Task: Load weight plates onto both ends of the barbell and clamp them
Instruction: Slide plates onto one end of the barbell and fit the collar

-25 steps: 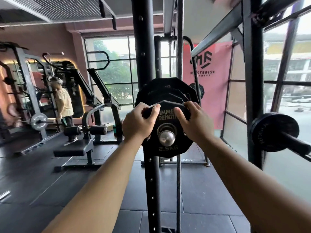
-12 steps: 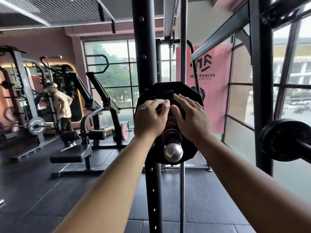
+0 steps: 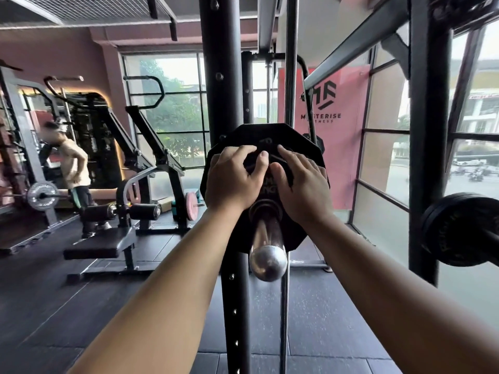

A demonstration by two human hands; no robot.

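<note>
At far left a person (image 3: 73,168) stands beside a rack bar carrying a grey plate (image 3: 42,196). A black bench (image 3: 100,245) stands on the floor to the right of it, with a pink plate (image 3: 191,205) on a machine behind. A black post (image 3: 221,103) runs top to bottom at centre.

The bar end (image 3: 267,261), chromed and bare of any clamp, points toward the camera in front of the post. A small plate (image 3: 269,185) sits on the bar, against a large plate (image 3: 256,134) behind it.

Left hand (image 3: 229,182): fingers curled over the upper left edge of the small plate, thumb laid on its face; it grips the plate. Right hand (image 3: 302,190): fingers nearly straight, lying flat across the upper right of the plate face, thumb tip beside the left thumb; it presses and does not grip.

A pink banner (image 3: 324,117) hangs behind the plates. At far right a dark plate (image 3: 453,228) sits on a second bar by the window.
</note>
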